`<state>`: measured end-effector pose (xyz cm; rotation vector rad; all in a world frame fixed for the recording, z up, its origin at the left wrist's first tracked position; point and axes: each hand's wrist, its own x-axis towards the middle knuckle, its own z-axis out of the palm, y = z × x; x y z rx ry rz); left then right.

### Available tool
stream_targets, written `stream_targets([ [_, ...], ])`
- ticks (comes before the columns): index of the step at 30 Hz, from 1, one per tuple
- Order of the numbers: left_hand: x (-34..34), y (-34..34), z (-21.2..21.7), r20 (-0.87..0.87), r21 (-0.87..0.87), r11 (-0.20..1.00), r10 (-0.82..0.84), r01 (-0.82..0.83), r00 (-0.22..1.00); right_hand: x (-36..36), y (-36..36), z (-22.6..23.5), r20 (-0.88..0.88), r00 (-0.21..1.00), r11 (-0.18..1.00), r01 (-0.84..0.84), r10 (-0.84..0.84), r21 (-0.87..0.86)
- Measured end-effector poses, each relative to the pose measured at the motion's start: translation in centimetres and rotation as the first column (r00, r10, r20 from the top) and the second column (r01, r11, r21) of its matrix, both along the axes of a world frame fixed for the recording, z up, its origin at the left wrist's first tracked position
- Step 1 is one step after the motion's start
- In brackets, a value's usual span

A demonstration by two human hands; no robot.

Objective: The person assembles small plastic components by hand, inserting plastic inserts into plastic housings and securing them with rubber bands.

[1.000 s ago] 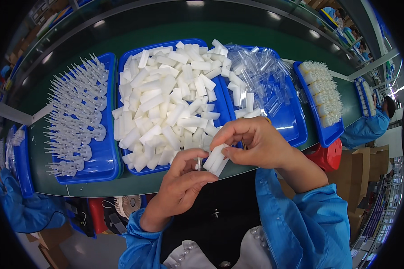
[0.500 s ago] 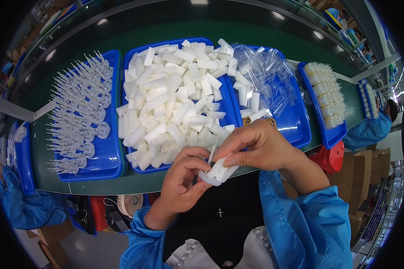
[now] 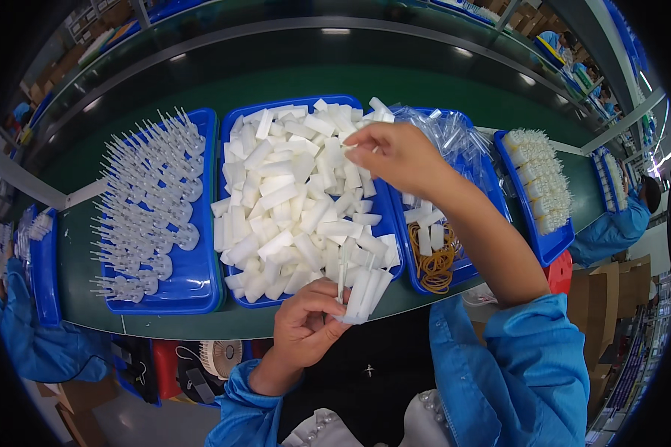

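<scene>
Base part (image 3: 356, 319), white and carrying foam blocks (image 3: 367, 290), is grasped between thumb and fingers of the left hand (image 3: 303, 324) near the front edge of the table (image 3: 238, 320). The right hand (image 3: 399, 156) is positioned over loose foam pieces (image 3: 276, 197) in the middle blue tray (image 3: 386, 216); whether its bent fingers grip one cannot be told.

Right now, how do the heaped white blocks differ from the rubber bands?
The white blocks are thick and straight; the rubber bands are thin loops. The blocks are white, the bands yellowish brown. The blocks cover most of their tray; the bands form a small tangle in the tray to its right. Both lie in blue trays.
</scene>
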<state>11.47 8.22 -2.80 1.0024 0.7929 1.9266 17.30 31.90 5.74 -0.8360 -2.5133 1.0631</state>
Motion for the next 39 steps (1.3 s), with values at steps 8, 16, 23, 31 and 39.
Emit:
stream_targets([
  [8,-0.1,-0.5,-0.6,-0.034,0.007,1.000,-0.011,0.012,0.999,-5.1,1.3,-2.6,0.220,0.973,0.944,-0.006,-0.072,0.331],
  [16,-0.1,-0.8,-0.7,-0.046,0.004,0.998,-0.061,0.062,0.997,-4.7,0.7,-3.6,0.178,0.983,0.984,-0.065,0.036,0.164],
  [23,-0.5,-0.8,-0.6,-0.292,-0.063,0.992,0.089,-0.112,0.952,-2.5,-1.2,-2.9,-0.015,0.997,0.993,-0.073,0.074,0.095],
  [31,0.1,0.1,0.4,-0.600,0.065,0.941,0.302,-0.331,0.741,0.8,-3.7,-1.1,-0.072,0.995,0.975,-0.089,0.076,-0.206],
  [39,0.8,0.7,0.8,-0.714,0.106,0.930,0.317,-0.352,0.624,3.4,-5.7,0.4,-0.176,0.984,0.868,-0.083,-0.005,-0.490],
])
